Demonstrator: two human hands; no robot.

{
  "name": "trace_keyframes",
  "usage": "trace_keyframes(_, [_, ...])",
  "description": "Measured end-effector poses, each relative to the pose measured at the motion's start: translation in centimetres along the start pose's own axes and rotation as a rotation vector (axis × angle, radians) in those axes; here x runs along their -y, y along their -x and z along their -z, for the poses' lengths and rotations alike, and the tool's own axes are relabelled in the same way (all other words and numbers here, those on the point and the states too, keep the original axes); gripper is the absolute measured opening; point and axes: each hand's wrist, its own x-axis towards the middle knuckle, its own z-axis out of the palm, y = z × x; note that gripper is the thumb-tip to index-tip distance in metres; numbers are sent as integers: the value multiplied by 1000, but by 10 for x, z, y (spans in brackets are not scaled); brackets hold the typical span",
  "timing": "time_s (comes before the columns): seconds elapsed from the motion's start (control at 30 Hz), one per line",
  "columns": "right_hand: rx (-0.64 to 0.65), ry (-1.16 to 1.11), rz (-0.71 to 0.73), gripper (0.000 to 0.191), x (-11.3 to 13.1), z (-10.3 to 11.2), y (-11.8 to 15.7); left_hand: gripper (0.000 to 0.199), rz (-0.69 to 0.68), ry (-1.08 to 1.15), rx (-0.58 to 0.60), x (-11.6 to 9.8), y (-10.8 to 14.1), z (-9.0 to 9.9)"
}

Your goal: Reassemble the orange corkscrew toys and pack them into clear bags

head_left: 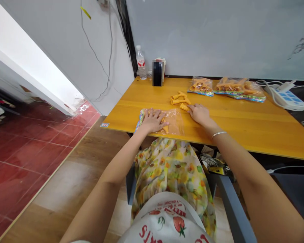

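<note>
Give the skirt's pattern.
The skirt is floral, yellow, orange and green on pale cloth; head view.

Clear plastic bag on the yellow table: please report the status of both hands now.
Left hand flat on clear plastic bag, orange piece inside. Right hand, fingers at second orange piece by bag's edge. Loose orange pieces just beyond.

Loose orange plastic pieces (179, 100) stand between the left hand (153, 120) and the far bag (201, 87).
</note>
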Motion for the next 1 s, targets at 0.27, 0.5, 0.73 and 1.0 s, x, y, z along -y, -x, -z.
trace_keyframes(0.27, [-42, -316, -78, 44, -14, 16, 8, 73, -90, 47, -213, -21, -6, 1])
trace_keyframes(0.5, [9, -820, -140, 46, 3, 24, 25, 54, -64, 206, -351, -96, -27, -29])
trace_keyframes(0.73, [239, -733, -82, 60, -4, 39, 57, 22, 7, 301, -311, -85, -33, -27])
trace_keyframes(1.0, [358, -685, 232, 44, 25, 30, 63, 16, -163, 443, -630, -92, -3, 1])
